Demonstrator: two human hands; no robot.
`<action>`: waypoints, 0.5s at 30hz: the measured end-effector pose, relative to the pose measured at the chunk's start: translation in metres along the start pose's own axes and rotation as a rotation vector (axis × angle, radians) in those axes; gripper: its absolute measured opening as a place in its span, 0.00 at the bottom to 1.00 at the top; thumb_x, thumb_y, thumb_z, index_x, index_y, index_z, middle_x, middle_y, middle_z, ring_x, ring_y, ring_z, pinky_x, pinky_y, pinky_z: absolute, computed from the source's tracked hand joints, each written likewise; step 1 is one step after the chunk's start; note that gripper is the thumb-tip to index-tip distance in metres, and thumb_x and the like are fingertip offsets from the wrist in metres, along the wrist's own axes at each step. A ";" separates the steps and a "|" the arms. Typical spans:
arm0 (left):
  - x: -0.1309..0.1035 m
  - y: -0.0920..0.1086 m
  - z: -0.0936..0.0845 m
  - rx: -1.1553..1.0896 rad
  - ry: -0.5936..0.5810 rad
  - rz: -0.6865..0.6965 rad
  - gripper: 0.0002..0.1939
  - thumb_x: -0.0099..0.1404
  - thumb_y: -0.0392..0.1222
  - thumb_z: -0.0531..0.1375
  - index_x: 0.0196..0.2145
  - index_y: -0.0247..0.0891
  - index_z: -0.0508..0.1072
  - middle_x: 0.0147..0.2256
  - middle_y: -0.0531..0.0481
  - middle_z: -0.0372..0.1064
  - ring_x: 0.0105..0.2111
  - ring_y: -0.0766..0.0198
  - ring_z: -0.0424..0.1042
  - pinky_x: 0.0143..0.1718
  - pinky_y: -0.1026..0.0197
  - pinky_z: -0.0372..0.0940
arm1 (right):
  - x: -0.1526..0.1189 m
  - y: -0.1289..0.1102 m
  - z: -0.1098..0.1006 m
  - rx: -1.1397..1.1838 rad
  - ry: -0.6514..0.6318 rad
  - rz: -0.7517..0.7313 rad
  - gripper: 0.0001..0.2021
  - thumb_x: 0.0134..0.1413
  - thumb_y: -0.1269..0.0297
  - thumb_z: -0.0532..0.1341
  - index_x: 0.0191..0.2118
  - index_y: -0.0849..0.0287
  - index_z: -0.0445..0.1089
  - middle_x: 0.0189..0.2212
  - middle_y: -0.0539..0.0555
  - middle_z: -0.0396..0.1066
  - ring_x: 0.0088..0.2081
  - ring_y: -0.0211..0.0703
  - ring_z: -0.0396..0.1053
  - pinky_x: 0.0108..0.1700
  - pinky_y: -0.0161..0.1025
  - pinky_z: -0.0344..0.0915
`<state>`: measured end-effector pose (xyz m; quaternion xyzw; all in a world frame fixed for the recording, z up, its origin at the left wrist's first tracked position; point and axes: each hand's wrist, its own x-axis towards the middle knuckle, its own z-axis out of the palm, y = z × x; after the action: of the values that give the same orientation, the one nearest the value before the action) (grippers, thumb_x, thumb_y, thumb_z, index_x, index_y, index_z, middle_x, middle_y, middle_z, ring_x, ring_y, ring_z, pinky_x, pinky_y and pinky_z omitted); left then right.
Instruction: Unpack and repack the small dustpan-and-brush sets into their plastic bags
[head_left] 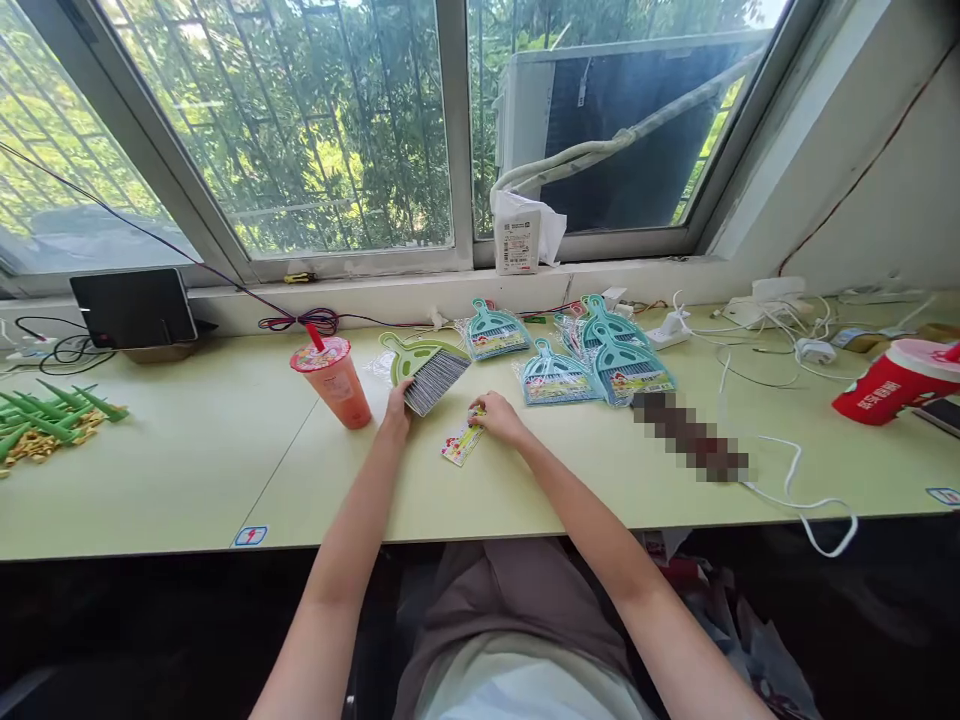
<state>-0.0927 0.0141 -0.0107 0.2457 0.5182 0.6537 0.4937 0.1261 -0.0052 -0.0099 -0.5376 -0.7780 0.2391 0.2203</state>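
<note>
My left hand point(399, 402) is closed on the lower left edge of a small green dustpan point(409, 357), whose brush point(437, 380) has dark and pale striped bristles. To its right, my right hand point(495, 415) pinches the upper end of a printed card point(460, 443), which is yellow and white with red spots. The card's lower end is over the table, just right of the dustpan. Behind my hands lie teal dustpan sets in clear wrap, one point(495, 332) at the back and another point(556, 375) nearer, beside an overlapping pile point(622, 350).
On the pale green table point(187, 480) stands a pink drink cup point(337, 385), left of my left hand. Green and tan pieces point(56, 420) and a black tablet point(135, 312) are farther left. A red cup point(889, 385), white cables point(795, 480) and a pixelated object point(694, 440) are at right.
</note>
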 end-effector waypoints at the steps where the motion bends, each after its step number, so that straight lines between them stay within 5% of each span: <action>1: -0.001 0.000 0.000 0.010 -0.005 0.004 0.20 0.58 0.41 0.61 0.49 0.36 0.69 0.39 0.44 0.72 0.34 0.60 0.74 0.35 0.57 0.71 | 0.000 -0.001 -0.001 0.041 0.011 -0.015 0.11 0.46 0.68 0.67 0.39 0.59 0.74 0.40 0.54 0.71 0.42 0.42 0.68 0.42 0.35 0.61; 5: -0.006 -0.003 0.003 0.054 -0.095 0.038 0.24 0.53 0.41 0.67 0.48 0.37 0.69 0.37 0.46 0.74 0.32 0.62 0.74 0.34 0.59 0.70 | 0.001 -0.007 -0.003 0.241 0.113 -0.126 0.05 0.47 0.66 0.65 0.33 0.57 0.72 0.31 0.49 0.72 0.35 0.40 0.68 0.36 0.34 0.61; 9: -0.015 -0.008 0.010 0.018 -0.293 0.041 0.26 0.51 0.46 0.70 0.46 0.35 0.70 0.36 0.44 0.75 0.34 0.58 0.75 0.38 0.56 0.71 | 0.000 -0.011 -0.008 0.528 0.213 -0.243 0.14 0.50 0.53 0.62 0.38 0.57 0.70 0.31 0.50 0.72 0.29 0.39 0.67 0.30 0.35 0.62; 15: -0.025 -0.012 0.016 0.042 -0.465 -0.049 0.31 0.49 0.56 0.70 0.46 0.38 0.69 0.40 0.41 0.76 0.41 0.51 0.76 0.44 0.51 0.72 | 0.000 -0.002 -0.012 0.310 0.493 -0.207 0.12 0.57 0.56 0.58 0.43 0.57 0.67 0.37 0.55 0.73 0.33 0.45 0.70 0.35 0.39 0.64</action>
<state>-0.0647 -0.0019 -0.0116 0.3874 0.4097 0.5565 0.6102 0.1314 -0.0046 0.0009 -0.4573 -0.7059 0.1937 0.5050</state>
